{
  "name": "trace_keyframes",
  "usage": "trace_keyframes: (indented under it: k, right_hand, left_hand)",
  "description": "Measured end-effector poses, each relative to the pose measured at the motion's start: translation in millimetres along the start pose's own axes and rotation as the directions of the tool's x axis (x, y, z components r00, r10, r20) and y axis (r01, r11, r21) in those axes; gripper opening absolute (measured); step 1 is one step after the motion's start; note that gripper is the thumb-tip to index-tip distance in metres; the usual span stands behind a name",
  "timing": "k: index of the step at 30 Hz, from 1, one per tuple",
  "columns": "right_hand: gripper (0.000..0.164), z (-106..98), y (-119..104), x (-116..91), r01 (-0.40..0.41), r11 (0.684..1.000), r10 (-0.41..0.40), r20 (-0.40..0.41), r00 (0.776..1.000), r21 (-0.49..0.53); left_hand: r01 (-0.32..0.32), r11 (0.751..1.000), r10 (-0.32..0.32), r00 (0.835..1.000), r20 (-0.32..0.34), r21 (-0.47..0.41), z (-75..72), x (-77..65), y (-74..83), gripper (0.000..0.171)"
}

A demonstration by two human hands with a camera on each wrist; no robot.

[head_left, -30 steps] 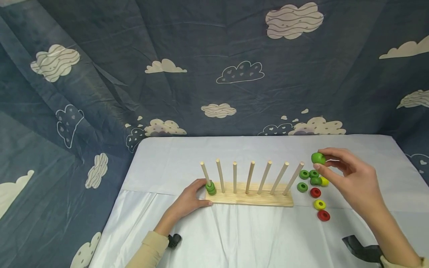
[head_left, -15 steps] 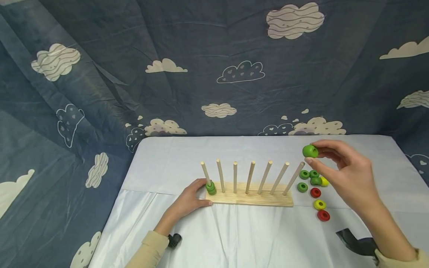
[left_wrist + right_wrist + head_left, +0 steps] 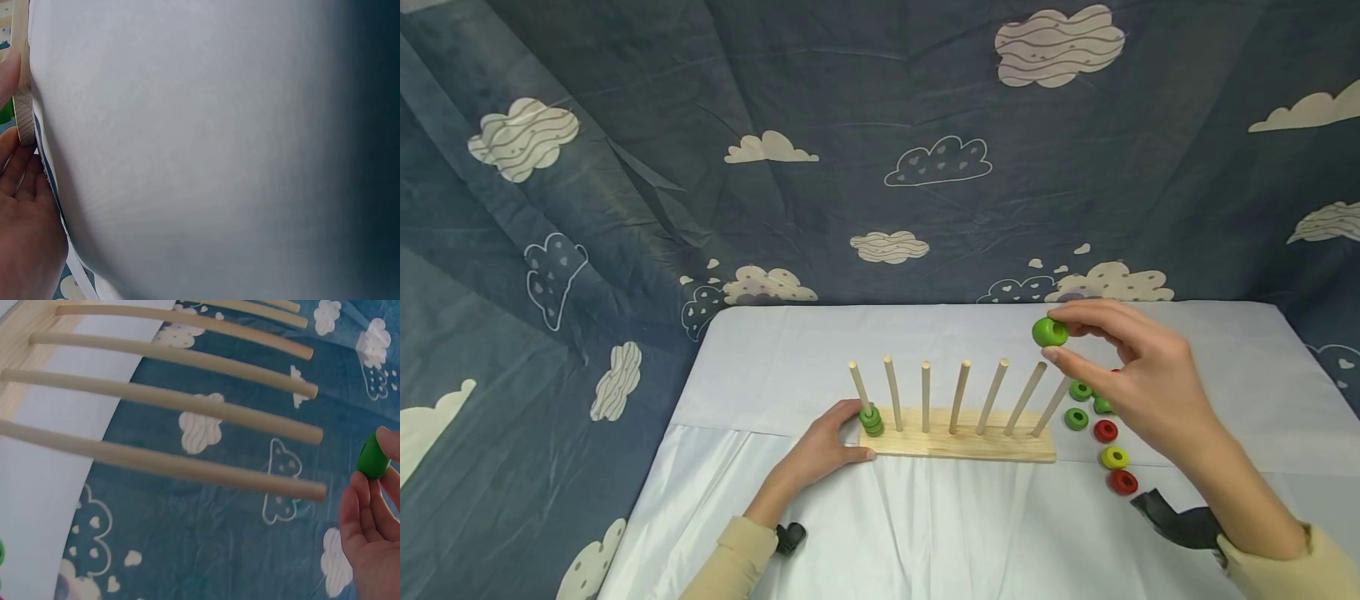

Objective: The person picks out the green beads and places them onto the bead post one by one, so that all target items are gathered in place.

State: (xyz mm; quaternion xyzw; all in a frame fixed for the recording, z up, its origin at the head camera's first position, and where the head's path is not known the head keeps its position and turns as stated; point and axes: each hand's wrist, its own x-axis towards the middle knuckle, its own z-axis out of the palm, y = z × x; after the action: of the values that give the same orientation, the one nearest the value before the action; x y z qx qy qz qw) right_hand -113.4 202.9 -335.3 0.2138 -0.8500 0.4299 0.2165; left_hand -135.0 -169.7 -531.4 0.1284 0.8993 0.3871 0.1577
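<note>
A wooden peg board [image 3: 966, 446] with several upright pegs lies on the white cloth. My left hand [image 3: 823, 442] grips its left end, thumb at the front edge and fingers by the far corner. In the left wrist view, the board's end [image 3: 24, 119] sits between thumb and fingers of that hand [image 3: 28, 231]. Green beads [image 3: 872, 421] are stacked low on the leftmost peg. My right hand [image 3: 1150, 375] pinches a green bead [image 3: 1049, 332] between thumb and fingertips, above the pegs near the right end. The right wrist view shows this bead [image 3: 374, 457] apart from the peg tips.
Right of the board lie loose beads: green [image 3: 1077, 419], red [image 3: 1106, 431], yellow [image 3: 1115, 457] and another red bead [image 3: 1123, 482]. The right hand partly hides some of them. A dark cloud-patterned curtain [image 3: 850, 192] hangs behind the table.
My right hand has moved left and slightly up with the green bead, from over the loose beads to over the right-hand pegs. The left hand and board have stayed still.
</note>
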Motion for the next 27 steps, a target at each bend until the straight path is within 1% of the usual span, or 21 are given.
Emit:
trace_keyframes:
  k: [3,9,12,14,20,24,27]
  right_hand:
    - [0.056,4,-4,4,0.031,0.999,-0.031,0.020,0.999,0.025]
    - [0.055,14,-8,12,0.058,0.997,-0.060,0.041,0.997,0.060]
    - [0.054,20,-10,16,0.081,0.995,-0.085,0.053,0.995,0.062]
    - [0.054,24,-11,17,0.098,0.992,-0.103,0.061,0.993,0.085]
    - [0.049,34,-16,20,0.094,0.991,-0.103,0.095,0.990,0.094]
    - [0.047,41,-17,22,0.121,0.989,-0.129,0.103,0.986,0.080]
    - [0.046,46,-19,24,0.140,0.985,-0.151,0.111,0.982,0.106]
  left_hand:
    - [-0.004,1.000,0.004,1.000,-0.001,-0.002,0.0,0.2,-0.1,0.075]
    - [-0.011,1.000,0.011,1.000,-0.002,-0.009,-0.1,0.3,-0.8,0.075]
    - [-0.014,1.000,0.014,1.000,-0.001,-0.014,-0.3,0.7,-0.9,0.075]
    - [-0.015,1.000,0.015,1.000,0.000,-0.020,-0.4,0.6,-0.9,0.075]
    - [-0.015,1.000,0.015,1.000,0.001,-0.023,-0.9,0.7,-0.3,0.075]
    - [-0.017,1.000,0.017,1.000,0.000,-0.017,-0.5,1.1,-1.2,0.075]
    - [-0.016,1.000,0.016,1.000,-0.001,-0.009,-0.3,1.4,-1.8,0.075]
